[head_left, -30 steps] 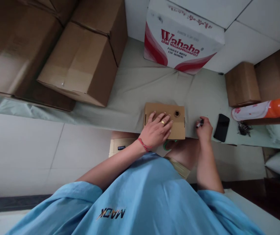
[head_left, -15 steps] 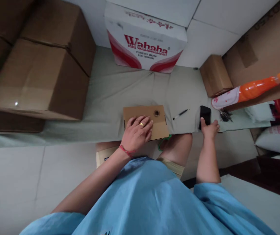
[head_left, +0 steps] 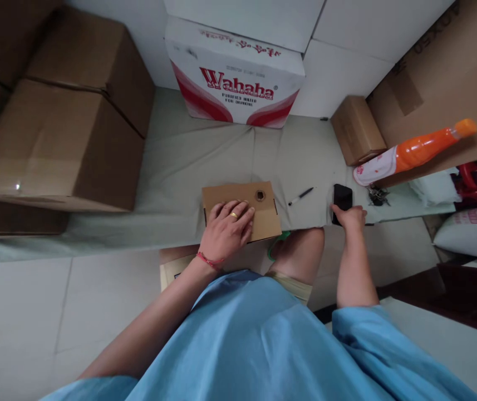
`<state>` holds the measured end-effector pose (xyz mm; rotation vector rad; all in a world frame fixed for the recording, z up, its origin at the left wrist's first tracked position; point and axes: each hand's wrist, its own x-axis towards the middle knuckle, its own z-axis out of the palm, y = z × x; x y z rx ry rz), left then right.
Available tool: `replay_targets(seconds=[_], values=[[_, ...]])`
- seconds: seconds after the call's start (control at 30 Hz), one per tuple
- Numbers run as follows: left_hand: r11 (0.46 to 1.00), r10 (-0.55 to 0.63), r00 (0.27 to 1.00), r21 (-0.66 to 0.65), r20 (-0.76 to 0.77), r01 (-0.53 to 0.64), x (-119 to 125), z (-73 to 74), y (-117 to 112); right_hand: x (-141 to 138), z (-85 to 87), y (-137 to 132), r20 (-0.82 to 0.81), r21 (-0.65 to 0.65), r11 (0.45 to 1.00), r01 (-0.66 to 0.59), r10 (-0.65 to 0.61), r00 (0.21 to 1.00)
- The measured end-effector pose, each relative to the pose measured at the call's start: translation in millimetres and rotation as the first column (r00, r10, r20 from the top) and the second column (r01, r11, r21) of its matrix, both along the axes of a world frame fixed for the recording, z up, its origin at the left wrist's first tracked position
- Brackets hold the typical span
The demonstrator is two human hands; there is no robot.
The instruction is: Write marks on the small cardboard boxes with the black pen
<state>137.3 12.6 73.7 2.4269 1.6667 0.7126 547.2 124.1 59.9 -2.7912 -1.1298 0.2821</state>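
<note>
My left hand (head_left: 227, 227) lies palm down on a small flat cardboard box (head_left: 266, 216), fingers stretched out over its lid. A round hole with something dark in it shows near the box's upper right. At the table's front edge, my right hand (head_left: 352, 216) grips the near end of a black smartphone (head_left: 342, 196). The thumb is at the phone's left side and the fingers curl at its right. Between the box and the phone lies a pen (head_left: 300, 196), touched by neither hand.
A Wahaha carton (head_left: 238, 83) stands at the back of the cloth-covered table (head_left: 171, 161). Large brown cartons (head_left: 54, 139) are stacked at left. To the right are an orange bottle (head_left: 417, 153), keys (head_left: 377, 195), a small brown box (head_left: 357, 131) and a plastic bag (head_left: 434, 189).
The view has shifted slightly, moving the scene a little left. My right thumb and fingers have closed in around the phone's near end. My left hand rests on the box as before.
</note>
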Motion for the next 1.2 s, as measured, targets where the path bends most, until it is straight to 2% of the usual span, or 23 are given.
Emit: replay_targets(seconds=[0.2, 0.27, 0.33, 0.37, 0.47, 0.57, 0.63, 0.73, 0.87, 1.2], values=[[1.0, 0.002, 1.0, -0.023, 0.019, -0.002, 0, 0.5, 0, -18, 1.7, -38, -0.132, 0.082, 0.992, -0.093, 0.104, 0.986], [0.999, 0.002, 1.0, -0.037, 0.026, -0.001, 0, 0.1, 0, -37, 1.5, -57, -0.177, 0.123, 0.983, -0.138, 0.158, 0.971], [0.999, 0.003, 0.999, -0.042, 0.032, -0.002, 0, -0.5, 1, -64, 4.2, -79, -0.195, 0.222, 0.95, -0.218, 0.263, 0.945], [0.999, 0.004, 0.999, -0.043, 0.037, -0.002, 0, -0.8, 1, -81, 6.9, -90, -0.187, 0.301, 0.912, -0.278, 0.342, 0.921], [0.998, 0.009, 0.998, -0.057, 0.057, -0.006, 1, -0.9, 2, -137, 19.6, -117, -0.107, 0.494, 0.741, -0.455, 0.571, 0.814], [0.998, 0.016, 0.999, -0.066, 0.051, -0.012, 1, 0.8, 4, -185, 31.4, -128, -0.05, 0.562, 0.61, -0.559, 0.699, 0.713], [0.997, 0.006, 0.999, -0.072, 0.035, -0.004, 2, 2.4, 4, -205, 35.3, -129, -0.038, 0.582, 0.563, -0.587, 0.74, 0.672], [0.997, -0.01, 0.999, -0.077, 0.033, 0.012, 1, 3.7, 4, -219, 36.3, -127, -0.042, 0.595, 0.546, -0.59, 0.755, 0.655], [0.999, -0.013, 1.0, -0.052, 0.027, 0.014, 1, 2.7, 4, -222, 35.7, -126, -0.031, 0.611, 0.537, -0.582, 0.751, 0.66], [0.998, -0.02, 0.999, -0.054, 0.03, 0.022, 0, 0.1, 4, -230, 34.5, -129, -0.062, 0.57, 0.6, -0.562, 0.713, 0.698]])
